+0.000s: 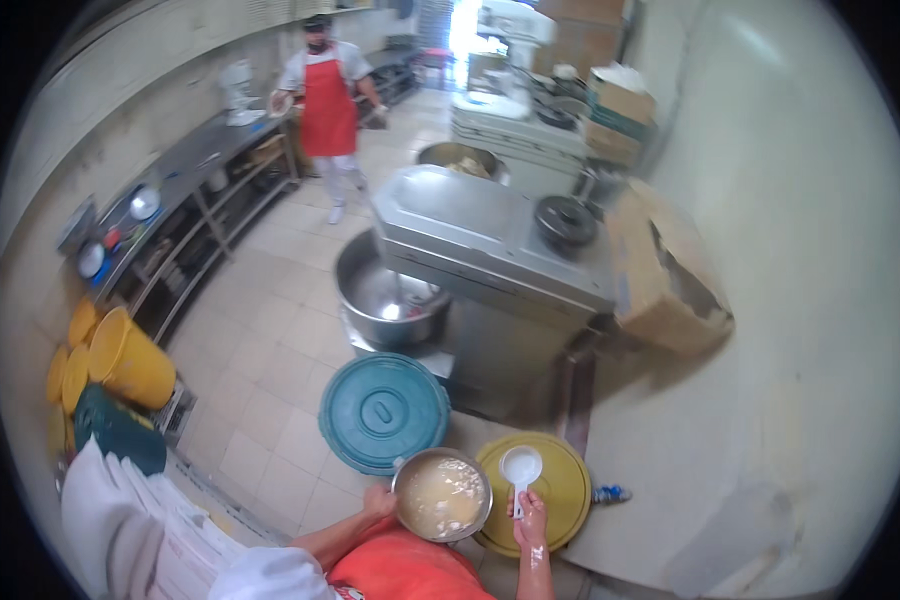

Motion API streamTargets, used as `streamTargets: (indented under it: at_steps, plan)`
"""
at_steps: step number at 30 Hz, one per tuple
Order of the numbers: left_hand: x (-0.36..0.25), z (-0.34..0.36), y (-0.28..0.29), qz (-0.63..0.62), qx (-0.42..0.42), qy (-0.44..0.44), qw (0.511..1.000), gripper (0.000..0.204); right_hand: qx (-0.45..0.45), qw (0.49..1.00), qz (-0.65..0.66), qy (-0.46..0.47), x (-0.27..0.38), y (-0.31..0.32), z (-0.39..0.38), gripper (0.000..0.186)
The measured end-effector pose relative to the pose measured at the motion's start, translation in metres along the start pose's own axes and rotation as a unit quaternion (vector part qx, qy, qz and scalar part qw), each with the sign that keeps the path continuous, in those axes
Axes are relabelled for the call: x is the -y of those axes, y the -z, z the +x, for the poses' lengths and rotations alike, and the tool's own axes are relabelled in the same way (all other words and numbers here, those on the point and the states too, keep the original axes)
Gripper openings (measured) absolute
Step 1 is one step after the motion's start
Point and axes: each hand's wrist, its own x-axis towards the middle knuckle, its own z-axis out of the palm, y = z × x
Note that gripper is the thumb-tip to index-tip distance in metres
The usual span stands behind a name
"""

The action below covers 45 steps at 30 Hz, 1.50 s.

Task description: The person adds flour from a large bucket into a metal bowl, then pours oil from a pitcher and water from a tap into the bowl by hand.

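My left hand (pixel 378 501) grips the left edge of a round metal bowl (pixel 483 513), held in front of my red apron. Inside the bowl is a pale yellowish liquid (pixel 432 497) with white clumps, most of them toward its right side. In my right hand (pixel 533 519) is a small white scoop (pixel 521 464), held by its handle with the cup end pointing away from me. The scoop is over a yellow round lid (pixel 563 490), just right of the bowl and apart from it. Wet or white marks show on my right wrist.
A teal lidded bin (pixel 384 412) stands ahead, before a large mixer (pixel 490 225) with a steel bowl (pixel 355 290). Yellow buckets (pixel 130 357) and stacked white sacks (pixel 140 520) line the left. A person in a red apron (pixel 328 105) stands beyond. A cardboard box (pixel 665 270) sits by the right wall.
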Motion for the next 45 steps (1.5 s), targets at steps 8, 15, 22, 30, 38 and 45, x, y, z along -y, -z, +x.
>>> streamTargets:
  at_steps: [8,15,22,30,38,45]
  plan:
    - [0.114,-0.055,0.132,-0.237,-0.131,0.213,0.939,0.023,0.212,0.966,0.043,0.142,0.144,-0.263,0.116,0.015]
    - [0.218,-0.035,0.241,-0.332,-0.208,0.258,0.883,0.016,0.12,0.978,0.091,0.142,0.188,-0.409,0.288,0.014]
    - [0.302,-0.006,0.365,-0.29,-0.264,0.288,0.874,0.01,-0.041,0.976,0.19,0.1,0.138,-0.511,0.269,0.04]
    - [0.337,0.087,0.501,-0.307,-0.249,0.329,0.858,0.007,0.055,0.953,-0.297,-0.009,-0.163,-0.618,0.161,0.017]
    - [0.448,0.229,0.568,-0.288,-0.178,0.358,0.87,0.028,0.503,0.663,-0.553,0.025,-0.407,-0.862,0.201,0.04]
    - [0.425,0.357,0.681,-0.318,-0.352,0.304,0.826,0.01,0.526,0.653,-0.543,0.046,-0.386,-1.049,0.282,0.031]
